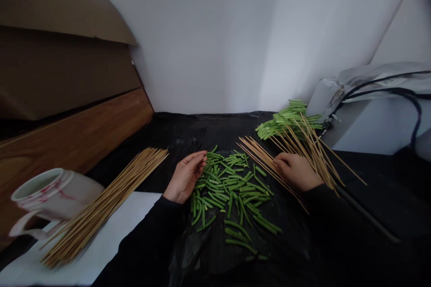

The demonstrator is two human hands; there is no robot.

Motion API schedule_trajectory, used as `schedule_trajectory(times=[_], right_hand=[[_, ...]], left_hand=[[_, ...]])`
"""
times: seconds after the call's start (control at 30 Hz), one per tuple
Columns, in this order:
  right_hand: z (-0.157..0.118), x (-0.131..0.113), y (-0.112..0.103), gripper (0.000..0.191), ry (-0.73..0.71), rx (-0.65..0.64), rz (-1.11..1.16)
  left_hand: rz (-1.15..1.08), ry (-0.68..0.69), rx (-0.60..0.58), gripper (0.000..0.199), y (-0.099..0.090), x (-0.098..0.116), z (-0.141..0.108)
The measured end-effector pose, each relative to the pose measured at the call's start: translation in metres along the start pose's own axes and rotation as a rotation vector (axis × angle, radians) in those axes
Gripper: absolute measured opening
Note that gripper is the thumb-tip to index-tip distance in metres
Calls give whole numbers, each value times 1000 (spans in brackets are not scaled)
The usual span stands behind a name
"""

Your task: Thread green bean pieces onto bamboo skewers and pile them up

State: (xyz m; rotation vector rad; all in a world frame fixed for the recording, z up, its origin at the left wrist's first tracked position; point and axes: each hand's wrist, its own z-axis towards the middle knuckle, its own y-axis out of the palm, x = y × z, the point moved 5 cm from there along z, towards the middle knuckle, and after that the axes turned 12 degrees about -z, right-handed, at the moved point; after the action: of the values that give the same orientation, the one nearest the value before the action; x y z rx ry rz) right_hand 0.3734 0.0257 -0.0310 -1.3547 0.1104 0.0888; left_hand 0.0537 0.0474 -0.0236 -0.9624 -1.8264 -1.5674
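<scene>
Cut green vegetable pieces (235,184) lie scattered on black plastic sheeting between my hands. At their upper left edge, my left hand (186,177) is pinched around one green piece (212,153) held at the fingertips. My right hand (298,171) is closed and rests over loose wooden sticks (257,153); what its fingers grip is hidden. More sticks (314,143) fan out behind and right of it, partly over a pile of longer green stalks (286,119). A dense bundle of wooden sticks (107,206) lies at the left, leaning across a mug.
A white mug with a handle (67,193) and a white sheet (134,215) are at the left, below a wooden board (84,128) and cardboard (63,67). Black cables (400,92) and a white box (373,125) stand at the right. A white wall is behind.
</scene>
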Motion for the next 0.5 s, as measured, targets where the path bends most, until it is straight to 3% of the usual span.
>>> schedule_trajectory(times=[0.27, 0.5], right_hand=[[-2, -4, 2, 16, -27, -57, -116], [-3, -10, 4, 20, -58, -84, -172]], left_hand=[[-7, -2, 0, 22, 1, 0, 0], [-8, -6, 2, 21, 1, 0, 0]])
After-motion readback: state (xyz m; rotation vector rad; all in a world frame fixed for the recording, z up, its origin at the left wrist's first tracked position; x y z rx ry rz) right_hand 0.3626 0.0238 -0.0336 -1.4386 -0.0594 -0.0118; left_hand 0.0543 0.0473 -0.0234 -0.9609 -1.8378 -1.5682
